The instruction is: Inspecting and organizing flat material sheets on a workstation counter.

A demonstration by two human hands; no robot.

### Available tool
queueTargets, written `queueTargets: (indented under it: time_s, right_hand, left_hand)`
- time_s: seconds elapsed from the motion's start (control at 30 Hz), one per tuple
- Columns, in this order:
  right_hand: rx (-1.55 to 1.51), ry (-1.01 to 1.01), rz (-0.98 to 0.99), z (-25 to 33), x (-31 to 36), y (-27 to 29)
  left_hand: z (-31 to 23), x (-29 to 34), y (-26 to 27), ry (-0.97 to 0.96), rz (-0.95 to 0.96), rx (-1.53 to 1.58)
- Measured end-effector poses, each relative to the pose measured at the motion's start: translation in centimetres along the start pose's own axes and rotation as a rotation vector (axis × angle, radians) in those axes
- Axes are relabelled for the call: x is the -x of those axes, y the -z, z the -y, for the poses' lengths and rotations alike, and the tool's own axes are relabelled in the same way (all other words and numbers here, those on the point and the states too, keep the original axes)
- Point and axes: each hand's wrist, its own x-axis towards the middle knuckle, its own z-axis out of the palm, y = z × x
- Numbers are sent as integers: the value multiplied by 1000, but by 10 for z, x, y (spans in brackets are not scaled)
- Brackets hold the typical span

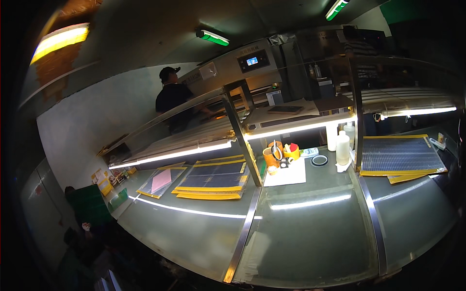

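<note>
The person's left and right fingers are out of view; whether clenched or released, I cannot tell. Outward from their owner's side stretches the desk point(315, 237), then a white sheet point(292, 178); yellow-edged panels point(213, 174) lie leftward, another dark panel point(400, 154) rightward.

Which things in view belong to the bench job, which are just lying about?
Likely the job's (a judgement; the wearer's hands are out of view):
glossy benchtop
left yellow-edged sheets
right yellow-edged sheets
middle light tube

Probably just lying about:
pink sheet
front pale bottle
orange container
black-rimmed round thing
</note>
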Motion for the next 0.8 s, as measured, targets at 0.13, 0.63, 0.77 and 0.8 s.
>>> queueTargets:
  time_s: [0.13,0.63,0.77,0.8]
  right_hand:
    - [3,16,-11,3,0,2]
    - [11,88,-58,-4,-5,1]
    - [11,151,-97,-10,-11,-2]
    - [-3,172,-131,-19,-14,-3]
  left_hand:
    - [-16,4,8,-1,209,-24]
    - [-13,2,5,42,209,-5]
    - [6,0,-2,21,175,53]
    - [2,1,-3,19,185,51]
